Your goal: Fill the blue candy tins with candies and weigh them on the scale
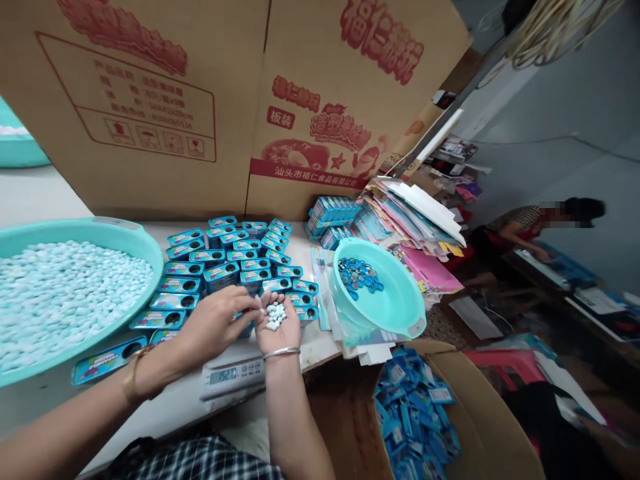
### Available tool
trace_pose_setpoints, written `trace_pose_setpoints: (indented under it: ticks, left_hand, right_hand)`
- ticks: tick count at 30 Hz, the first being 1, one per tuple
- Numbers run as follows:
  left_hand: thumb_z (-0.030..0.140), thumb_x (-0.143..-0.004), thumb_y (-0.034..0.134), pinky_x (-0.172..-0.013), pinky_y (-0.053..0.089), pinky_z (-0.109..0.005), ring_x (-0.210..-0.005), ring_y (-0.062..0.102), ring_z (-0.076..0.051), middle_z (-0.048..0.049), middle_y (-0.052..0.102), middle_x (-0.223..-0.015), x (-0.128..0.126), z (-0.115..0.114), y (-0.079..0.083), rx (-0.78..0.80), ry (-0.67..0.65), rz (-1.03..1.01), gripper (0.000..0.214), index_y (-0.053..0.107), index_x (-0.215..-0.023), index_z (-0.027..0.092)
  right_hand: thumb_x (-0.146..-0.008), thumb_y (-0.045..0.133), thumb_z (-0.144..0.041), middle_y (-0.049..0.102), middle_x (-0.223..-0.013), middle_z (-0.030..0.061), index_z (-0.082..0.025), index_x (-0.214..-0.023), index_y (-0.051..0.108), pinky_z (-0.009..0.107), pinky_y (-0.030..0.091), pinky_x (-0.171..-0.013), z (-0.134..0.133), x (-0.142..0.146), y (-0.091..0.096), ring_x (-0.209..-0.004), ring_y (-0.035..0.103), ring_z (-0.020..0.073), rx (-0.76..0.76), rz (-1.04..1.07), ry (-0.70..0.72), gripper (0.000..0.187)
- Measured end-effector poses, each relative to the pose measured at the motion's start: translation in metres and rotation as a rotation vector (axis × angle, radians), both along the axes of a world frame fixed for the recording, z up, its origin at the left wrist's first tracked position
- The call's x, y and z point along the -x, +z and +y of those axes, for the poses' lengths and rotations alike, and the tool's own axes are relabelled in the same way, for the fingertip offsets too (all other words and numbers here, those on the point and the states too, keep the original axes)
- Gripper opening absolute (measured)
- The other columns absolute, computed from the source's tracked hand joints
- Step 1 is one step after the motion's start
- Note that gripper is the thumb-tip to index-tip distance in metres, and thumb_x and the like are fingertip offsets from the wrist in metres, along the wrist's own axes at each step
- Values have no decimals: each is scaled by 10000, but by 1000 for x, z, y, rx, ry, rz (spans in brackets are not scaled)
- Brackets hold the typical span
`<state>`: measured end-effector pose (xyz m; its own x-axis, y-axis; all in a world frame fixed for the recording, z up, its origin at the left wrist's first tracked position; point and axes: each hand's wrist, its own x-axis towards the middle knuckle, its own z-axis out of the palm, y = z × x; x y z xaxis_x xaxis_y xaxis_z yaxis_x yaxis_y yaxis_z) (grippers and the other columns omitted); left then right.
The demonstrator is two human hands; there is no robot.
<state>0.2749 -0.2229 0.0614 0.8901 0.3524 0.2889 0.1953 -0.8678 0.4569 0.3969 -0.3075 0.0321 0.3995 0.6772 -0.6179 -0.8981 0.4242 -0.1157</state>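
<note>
My right hand point(278, 328) is cupped palm-up over a small digital scale point(233, 375) and holds a heap of white candies point(275, 315). My left hand point(216, 324) reaches across to it, fingers pinched at the edge of the heap. Whether a candy is between them I cannot make out. Both wrists wear bangles. Several open blue tins point(235, 261) lie in rows on the white table just behind my hands. A big teal basin point(107, 235) full of white candies stands at the left.
A smaller teal bowl point(400, 300) with blue caps sits to the right, beside stacked blue boxes point(333, 212) and printed cards point(415, 220). A large cardboard carton point(240, 100) walls the back. An open carton of blue packets point(415, 413) stands on the floor. Another person point(520, 227) works at far right.
</note>
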Motion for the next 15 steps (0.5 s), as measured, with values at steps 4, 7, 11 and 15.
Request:
trace_pose_setpoints:
  ticks: [4, 7, 11, 15]
  left_hand:
    - [419, -976, 421, -748, 445, -325, -855, 597, -209, -52, 659, -887, 13, 12, -4, -28, 83, 69, 359, 714, -914, 221]
    - [393, -968, 429, -761, 445, -341, -871, 585, -227, -63, 652, -880, 11, 13, -12, -55, 52, 162, 341, 716, -937, 212]
    - [435, -897, 550, -848, 438, -380, -1027, 558, -270, -99, 649, -1082, 9, 12, -22, -75, 60, 170, 361, 655, -1152, 203]
    - [284, -793, 655, -981, 347, -517, -1055, 546, -303, -95, 657, -1073, 11, 3, -26, -156, 40, 236, 409, 605, -1194, 218]
  right_hand:
    - [-941, 473, -253, 649, -609, -28, -181, -662, 549, 321, 589, -799, -15, -20, -3, -691, 694, 103, 4, -79, -61, 298]
    - [-904, 531, -235, 641, -599, -45, -185, -659, 560, 317, 584, -824, -23, -33, -5, -673, 684, 93, 1, -168, -124, 252]
    - [-896, 532, -216, 643, -605, -49, -189, -670, 574, 304, 587, -808, -29, -44, -9, -669, 677, 86, -9, -191, -163, 232]
    - [-861, 560, -186, 623, -587, -55, -190, -647, 545, 314, 604, -750, -41, -56, -14, -632, 663, 99, -6, -409, -148, 215]
